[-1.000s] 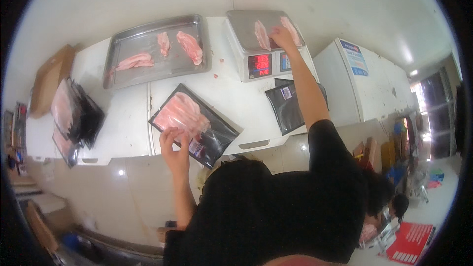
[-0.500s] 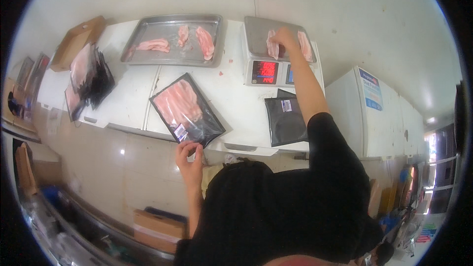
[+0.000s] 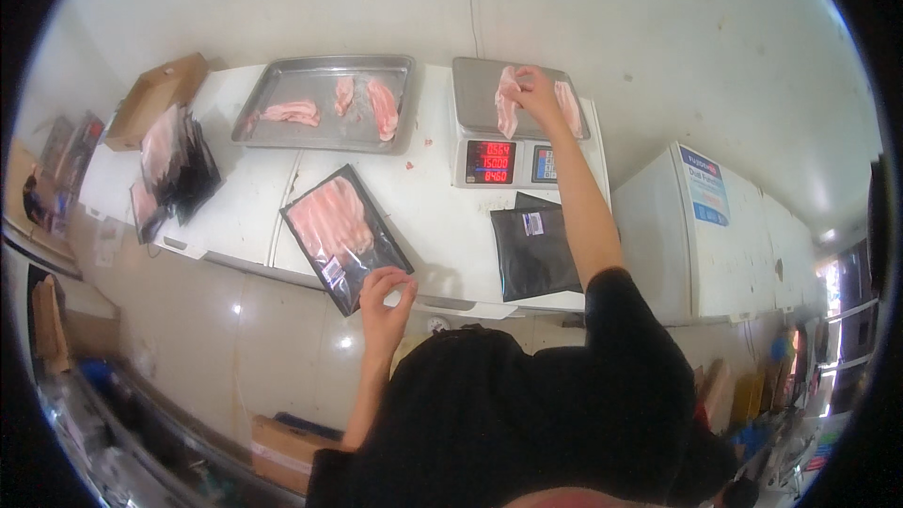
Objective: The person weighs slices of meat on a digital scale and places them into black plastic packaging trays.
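My right hand (image 3: 533, 89) reaches over the grey scale (image 3: 475, 99) and grips a pale pink strip of raw meat (image 3: 507, 103) on its platform. Another strip (image 3: 568, 108) lies on the platform to the right. My left hand (image 3: 386, 293) hovers with curled fingers at the near corner of a black vacuum pack of sliced meat (image 3: 342, 230), just touching or beside its edge. An empty black pouch (image 3: 533, 251) lies flat below the scale, next to my right forearm.
A metal tray (image 3: 282, 94) with three raw meat pieces sits left of the scale. A pile of filled black packs (image 3: 169, 169) and a cardboard box (image 3: 150, 99) lie far left. A white chest freezer (image 3: 715, 226) stands right. Boxes sit on the floor below.
The view has swung, so everything sits further right and lower. My right hand stays on the meat on the scale. My left hand has come off the pack's edge slightly.
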### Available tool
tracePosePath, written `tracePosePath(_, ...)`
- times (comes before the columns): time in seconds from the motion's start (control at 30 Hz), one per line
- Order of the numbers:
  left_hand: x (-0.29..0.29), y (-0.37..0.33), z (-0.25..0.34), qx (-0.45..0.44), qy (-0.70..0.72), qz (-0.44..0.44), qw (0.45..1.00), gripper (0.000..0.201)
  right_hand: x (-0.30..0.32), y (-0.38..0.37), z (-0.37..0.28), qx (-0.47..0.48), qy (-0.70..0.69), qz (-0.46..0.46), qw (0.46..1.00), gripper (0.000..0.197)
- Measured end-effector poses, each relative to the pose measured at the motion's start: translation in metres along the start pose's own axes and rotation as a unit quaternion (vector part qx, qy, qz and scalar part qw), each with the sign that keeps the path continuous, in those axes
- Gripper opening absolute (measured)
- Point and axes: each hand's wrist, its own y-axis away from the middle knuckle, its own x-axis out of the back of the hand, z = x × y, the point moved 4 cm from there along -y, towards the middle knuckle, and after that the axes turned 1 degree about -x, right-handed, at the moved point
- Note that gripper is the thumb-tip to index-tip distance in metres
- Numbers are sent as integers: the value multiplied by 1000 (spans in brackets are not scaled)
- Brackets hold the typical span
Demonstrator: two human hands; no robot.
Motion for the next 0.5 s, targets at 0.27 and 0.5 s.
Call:
tracePosePath(0.27,-36,-75,57,-93,29,-24,995,32,-45,145,-110,88,-53,-102,989,36)
tracePosePath(0.5,-74,-97,38,138,247,-213,935,34,-96,219,-97,23,-133,-138,981,29)
